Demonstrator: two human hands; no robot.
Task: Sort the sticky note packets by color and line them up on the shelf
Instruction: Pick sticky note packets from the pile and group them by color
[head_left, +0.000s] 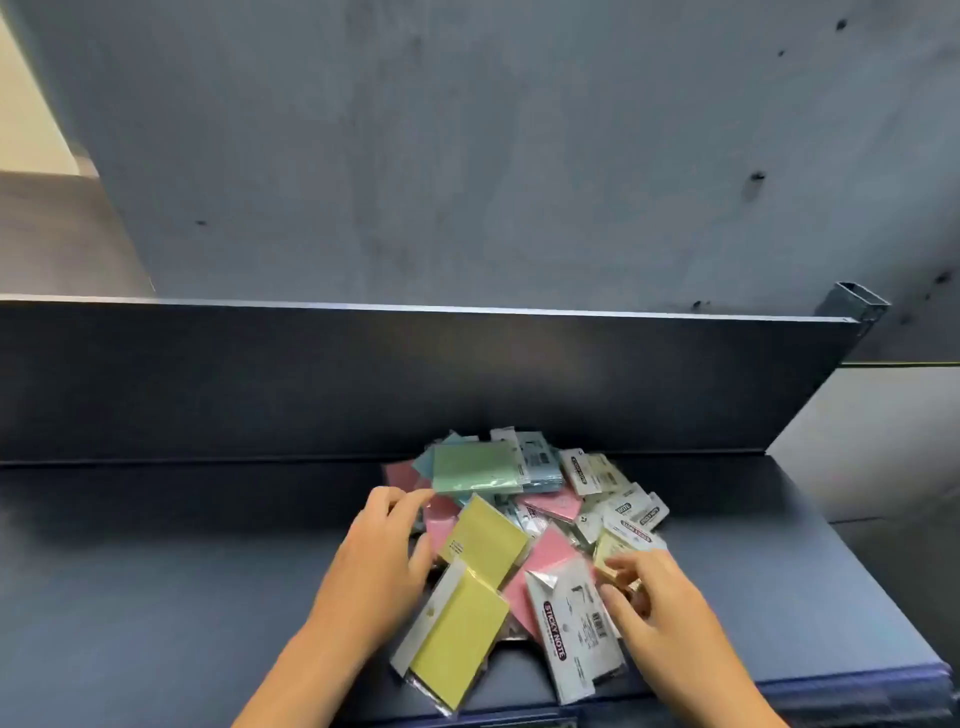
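Note:
A loose heap of sticky note packets lies on the dark blue shelf (182, 571). A green packet (475, 467) sits on top at the back, over blue ones. Two yellow packets (457, 631) lie at the front left, a pink packet (545, 564) in the middle, and a white-backed packet (576, 634) labelled STICKY NOTE at the front right. My left hand (382, 551) rests on the heap's left side, fingers on a pink packet (440, 514). My right hand (649, 603) reaches in at the right, its fingertips on a pale yellow packet (605, 553).
The shelf has a dark upright back panel (363, 379) and a front edge (779, 691) near me. A grey wall (467, 156) rises behind. A metal post (852, 304) stands at the back right. Bare shelf surface extends left and right of the heap.

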